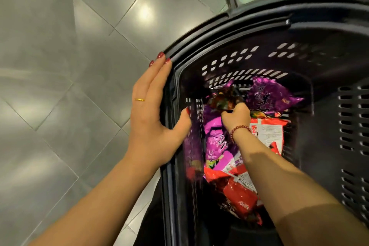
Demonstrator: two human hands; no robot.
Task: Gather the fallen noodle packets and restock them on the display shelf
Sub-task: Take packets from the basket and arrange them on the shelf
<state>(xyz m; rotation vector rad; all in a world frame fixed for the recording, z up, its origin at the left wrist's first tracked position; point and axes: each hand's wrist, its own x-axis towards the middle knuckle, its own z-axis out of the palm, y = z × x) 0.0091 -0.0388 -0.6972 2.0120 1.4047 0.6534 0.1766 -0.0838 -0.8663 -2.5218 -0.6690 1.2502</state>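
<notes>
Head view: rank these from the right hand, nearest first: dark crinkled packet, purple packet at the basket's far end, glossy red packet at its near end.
1. Dark crinkled packet, in the right hand's grip.
2. Purple packet, just right of it, far end.
3. Glossy red packet, near end, lowest in view.

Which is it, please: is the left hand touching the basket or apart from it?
Touching. The head view shows the left hand flat against the outside of the basket, thumb across its rim.
</notes>
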